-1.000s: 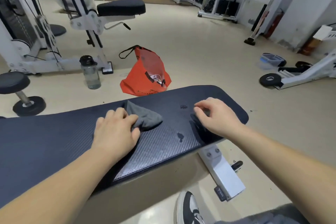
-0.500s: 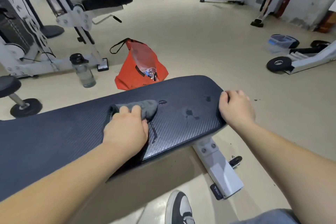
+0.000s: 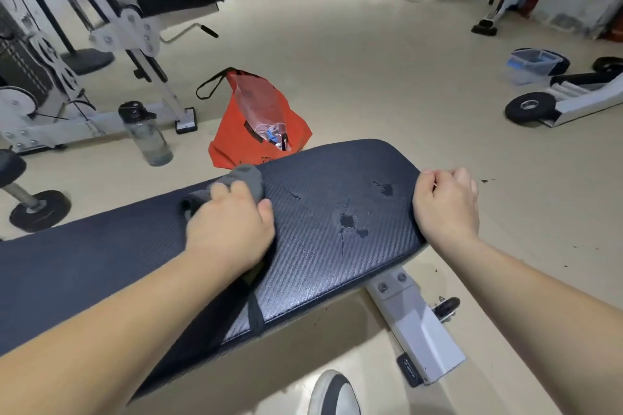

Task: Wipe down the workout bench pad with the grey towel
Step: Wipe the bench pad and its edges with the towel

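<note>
Open orange fabric bag (image 3: 236, 148) on the floor behind the black textured padded desk (image 3: 320, 266): clear plastic and something blue inside, rest unclear. Nearby clear black-lidded water bottle (image 3: 148, 135): fill level unreadable. Blurred left hand (image 3: 232, 229) grips bunched grey towel (image 3: 247, 177) at desk's far edge; right hand (image 3: 446, 205) curls over desk end. Wet spots (image 3: 347, 222) between them.

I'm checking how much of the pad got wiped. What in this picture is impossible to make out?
- Head view: most of the towel lies hidden under the left hand; both are blurred.
- Head view: the left end of the bench pad is cut off by the frame edge.
- Head view: the fingertips of the right hand are hidden where its grip wraps the pad's end.
- Head view: the contents of the orange bag are too small to tell.
</note>
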